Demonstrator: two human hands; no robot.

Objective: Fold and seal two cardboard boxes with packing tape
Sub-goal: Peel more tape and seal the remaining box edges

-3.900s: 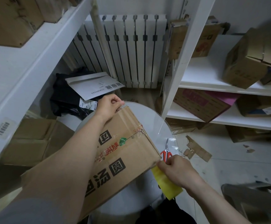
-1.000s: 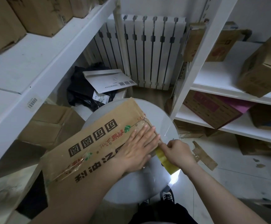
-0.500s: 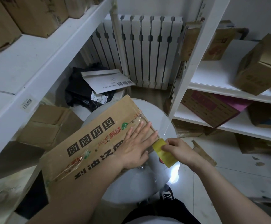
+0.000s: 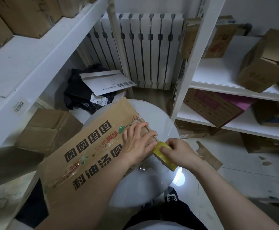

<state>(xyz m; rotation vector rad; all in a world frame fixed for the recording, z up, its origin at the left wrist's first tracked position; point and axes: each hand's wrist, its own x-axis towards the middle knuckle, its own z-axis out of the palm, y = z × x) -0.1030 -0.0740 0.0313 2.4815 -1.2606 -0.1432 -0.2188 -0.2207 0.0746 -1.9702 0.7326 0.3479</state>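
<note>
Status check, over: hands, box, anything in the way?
Left hand flat, pressing down on cardboard box. Right hand grips yellow tape roll at box edge. Nothing seen blocking the seam.

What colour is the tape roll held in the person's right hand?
Yellow; the tape roll shows best in the head view.

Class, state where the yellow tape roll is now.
In the head view, the yellow tape roll is right of centre, gripped by the right hand at the right end of the cardboard box, beside the left hand.
</note>
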